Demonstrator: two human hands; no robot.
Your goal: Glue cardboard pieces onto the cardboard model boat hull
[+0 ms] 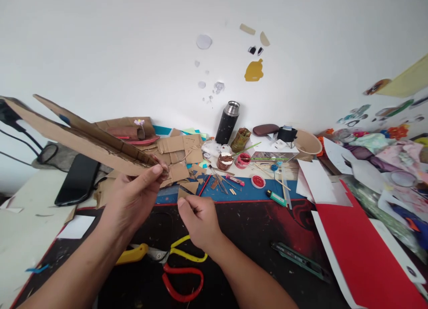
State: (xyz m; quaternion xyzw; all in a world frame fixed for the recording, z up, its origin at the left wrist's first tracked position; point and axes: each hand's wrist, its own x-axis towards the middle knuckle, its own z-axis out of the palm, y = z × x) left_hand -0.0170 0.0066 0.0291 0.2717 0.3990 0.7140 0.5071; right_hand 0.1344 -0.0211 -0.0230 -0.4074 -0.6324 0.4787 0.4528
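My left hand (138, 197) is closed round the near end of a long, folded cardboard piece (83, 144), which slants up to the left and spreads into two pointed strips. To its right, my right hand (200, 217) is closed in a pinch, with a small cardboard scrap (182, 193) at the tip of its thumb. Beneath the hands lie scissors with red and yellow handles (183, 282) on the dark mat (247, 264). Beside them, a yellow-handled tool (133, 254) is partly hidden by my left forearm.
Cardboard scraps (180, 148) are heaped at the back. Around them stand a black flask (228, 121), paint jars (225, 161) and brushes (219, 179). A phone (77, 179) lies left; a green utility knife (301, 261) and red sheet (364, 251) lie right.
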